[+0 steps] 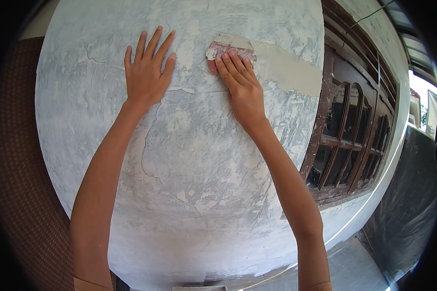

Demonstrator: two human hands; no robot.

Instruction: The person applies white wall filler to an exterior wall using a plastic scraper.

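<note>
My left hand (148, 72) lies flat against the grey-white wall (204, 140), fingers spread, holding nothing. Higher and to the right, my right hand (243, 87) holds a red putty spreader (223, 50), its fingers pressing the flat tool to the wall. Dried and wet putty covers much of the spreader, and my fingers hide its lower part. A smooth beige band of fresh putty (289, 70) runs from the tool rightward toward the window frame. Cracks and patchy plaster mark the wall below both hands.
Right of the wall is a dark brown wooden window (347, 116) with glass panes and putty-spotted frames. A brown woven-looking surface (29, 160) stands at the left. Black sheeting (403, 179) hangs at far right, above a grey floor (354, 266). A pale-edged object (199, 288) shows at the bottom.
</note>
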